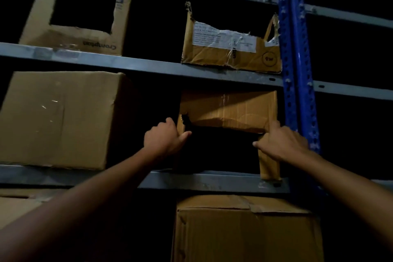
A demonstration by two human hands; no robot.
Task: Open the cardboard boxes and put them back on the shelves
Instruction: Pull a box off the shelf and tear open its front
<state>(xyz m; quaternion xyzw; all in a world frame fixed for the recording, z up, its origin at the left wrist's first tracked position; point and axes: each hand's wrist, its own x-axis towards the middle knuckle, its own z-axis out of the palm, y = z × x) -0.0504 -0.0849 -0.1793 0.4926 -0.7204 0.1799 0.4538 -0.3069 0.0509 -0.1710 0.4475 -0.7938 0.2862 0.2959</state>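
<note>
Cardboard box point(229, 110), its front already cut open, sits on the middle shelf point(212, 182) just toward 3 o'clock of frame centre, beside the blue upright point(297, 91). The left hand point(163, 139) grips its 9 o'clock edge and the right hand point(284, 143) its 3 o'clock strip, so the hands are apart. This looks like the put-back step; next, probably an even push inward to square it.

Cut-open box point(228, 110) sits on shelf point(202, 182), right of closed box point(59, 119).
</note>
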